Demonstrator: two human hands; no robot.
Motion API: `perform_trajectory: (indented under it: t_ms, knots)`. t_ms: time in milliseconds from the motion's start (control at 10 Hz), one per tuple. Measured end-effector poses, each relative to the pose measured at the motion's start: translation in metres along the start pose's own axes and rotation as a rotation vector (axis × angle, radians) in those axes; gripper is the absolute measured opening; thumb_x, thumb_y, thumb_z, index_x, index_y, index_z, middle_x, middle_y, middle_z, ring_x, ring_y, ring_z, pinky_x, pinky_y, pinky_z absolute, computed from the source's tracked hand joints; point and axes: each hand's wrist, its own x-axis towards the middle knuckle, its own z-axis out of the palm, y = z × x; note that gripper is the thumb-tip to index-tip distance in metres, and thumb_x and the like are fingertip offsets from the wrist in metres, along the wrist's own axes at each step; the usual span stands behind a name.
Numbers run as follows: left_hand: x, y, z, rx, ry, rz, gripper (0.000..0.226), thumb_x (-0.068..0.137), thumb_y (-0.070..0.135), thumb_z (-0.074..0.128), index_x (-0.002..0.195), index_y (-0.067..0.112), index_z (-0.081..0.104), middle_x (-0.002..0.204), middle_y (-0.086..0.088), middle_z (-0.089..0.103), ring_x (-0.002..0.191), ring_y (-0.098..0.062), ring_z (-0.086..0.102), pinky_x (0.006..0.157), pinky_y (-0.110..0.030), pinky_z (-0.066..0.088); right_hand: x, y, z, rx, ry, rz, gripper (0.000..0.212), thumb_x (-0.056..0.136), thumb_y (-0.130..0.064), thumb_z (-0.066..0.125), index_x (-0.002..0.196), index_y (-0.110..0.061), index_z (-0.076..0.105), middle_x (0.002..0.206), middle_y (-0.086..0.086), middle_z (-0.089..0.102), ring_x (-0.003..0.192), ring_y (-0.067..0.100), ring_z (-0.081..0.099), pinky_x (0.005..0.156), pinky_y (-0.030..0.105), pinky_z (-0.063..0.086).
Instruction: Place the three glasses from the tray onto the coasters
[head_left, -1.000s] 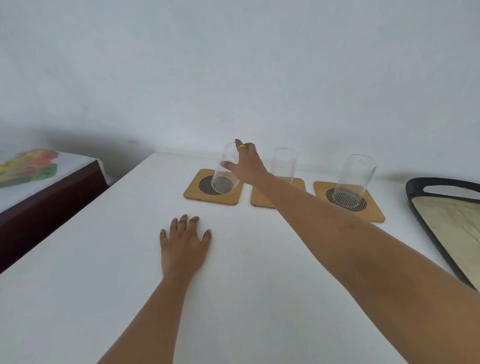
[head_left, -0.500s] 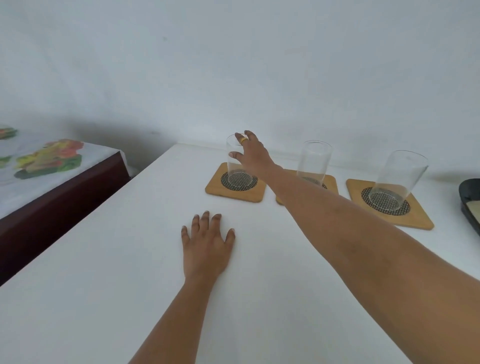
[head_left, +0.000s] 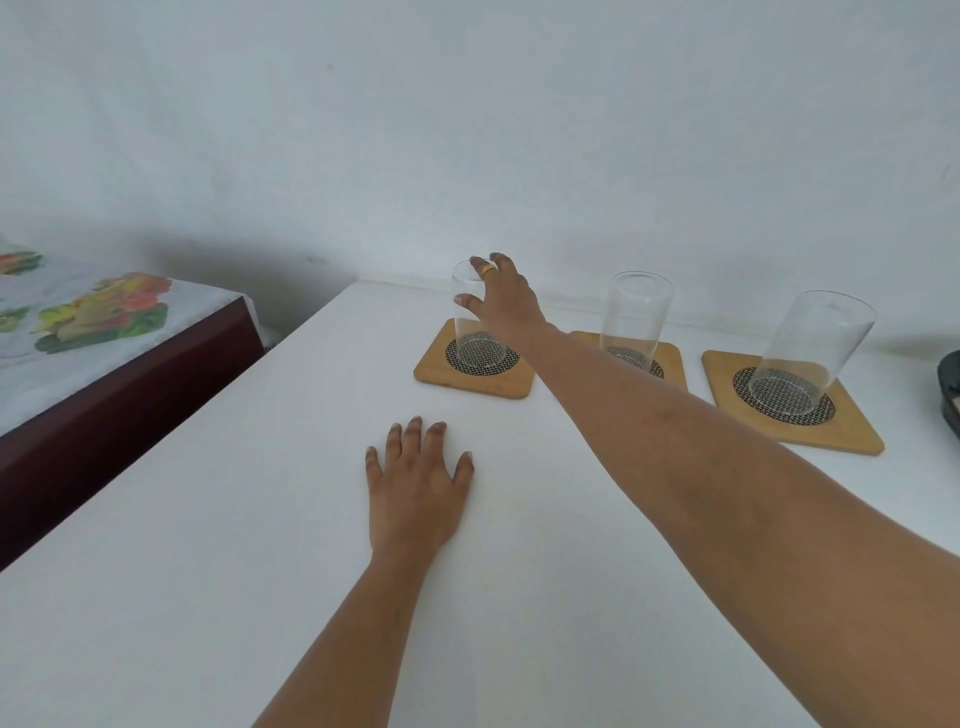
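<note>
Three clear glasses stand upright on three square wooden coasters along the back of the white table. The left glass (head_left: 467, 312) rests on the left coaster (head_left: 436, 371), and my right hand (head_left: 501, 301), wearing a gold ring, is wrapped around its upper part. The middle glass (head_left: 636, 317) stands on the middle coaster (head_left: 670, 358), partly hidden by my forearm. The right glass (head_left: 810, 348) stands on the right coaster (head_left: 852, 431). My left hand (head_left: 415, 488) lies flat on the table, fingers spread, holding nothing.
The dark rim of the tray (head_left: 949, 384) shows at the right edge. To the left, lower than the white table (head_left: 208, 519), stands a dark wooden piece of furniture with a flowered cloth (head_left: 78, 322). A white wall runs behind the coasters.
The left glass went from tilted above its coaster to standing upright on it, my right hand still around it. The view has turned left, so the tray slid nearly out of sight.
</note>
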Motion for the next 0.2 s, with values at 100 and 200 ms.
perform_trajectory:
  t_ms: [100, 200]
  knots:
    - [-0.0005, 0.0005, 0.0003, -0.002, -0.005, -0.003, 0.055, 0.094, 0.049, 0.029, 0.143, 0.024, 0.026, 0.155, 0.000, 0.022, 0.145, -0.020, 0.012, 0.118, -0.046, 0.009, -0.0005, 0.0019, 0.0017, 0.015, 0.006, 0.004, 0.068, 0.094, -0.037, 0.050, 0.149, -0.013, 0.018, 0.156, 0.011, 0.015, 0.141, 0.034, 0.021, 0.111, 0.041, 0.028]
    - [-0.0010, 0.0009, -0.0011, 0.001, 0.008, -0.006, 0.055, 0.094, 0.049, 0.030, 0.142, 0.024, 0.027, 0.155, 0.000, 0.022, 0.145, -0.020, 0.012, 0.118, -0.045, 0.009, -0.0090, -0.0009, 0.0032, 0.088, 0.159, -0.008, 0.076, 0.093, -0.041, 0.049, 0.150, -0.011, 0.008, 0.158, 0.013, 0.011, 0.146, 0.031, 0.005, 0.117, 0.043, 0.018]
